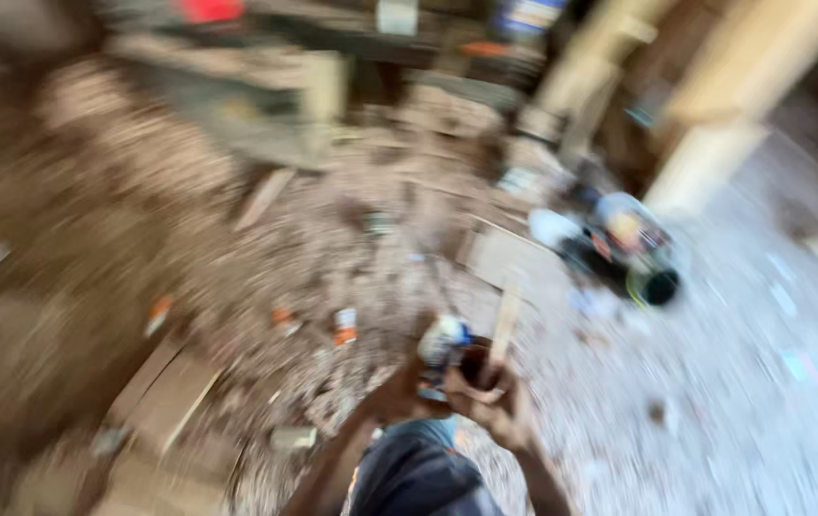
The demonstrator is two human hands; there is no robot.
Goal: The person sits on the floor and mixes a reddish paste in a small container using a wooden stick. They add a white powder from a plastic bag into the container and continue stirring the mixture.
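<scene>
Sawdust and pale wood chips cover the floor (pixel 266 258) in a thick brown-grey layer that spreads up and to the left of the two hands, thinning to a lighter, dusty surface to their right. The whole view is smeared by motion, so fine detail is lost. Above and well beyond the hands stands a workbench or machine (pixel 237 91) heaped with shavings, and up to the right rise pale timber posts (pixel 715 115). Flat offcut boards (pixel 165 382) lie on the floor to the lower left of the hands, and small orange-and-white scraps (pixel 344 327) sit just up and left of them. A cluster of containers and a dark round-mouthed can (pixel 634 253) lies up and to the right, well apart. The left hand (pixel 399 392) and the right hand (pixel 495 401) meet close together low in the centre, above a dark blue garment (pixel 419 473). Between them is a small dark cup-like container (pixel 474 363), its mouth seemingly turned upward, with a white-and-blue object (pixel 442 342) just left of it. A thin wooden stick (pixel 505 320) rises from the grip, its long axis nearly upright, leaning slightly right at the top. The right hand's fingers curl around the container; whether the left hand clasps anything cannot be told through the blur.
</scene>
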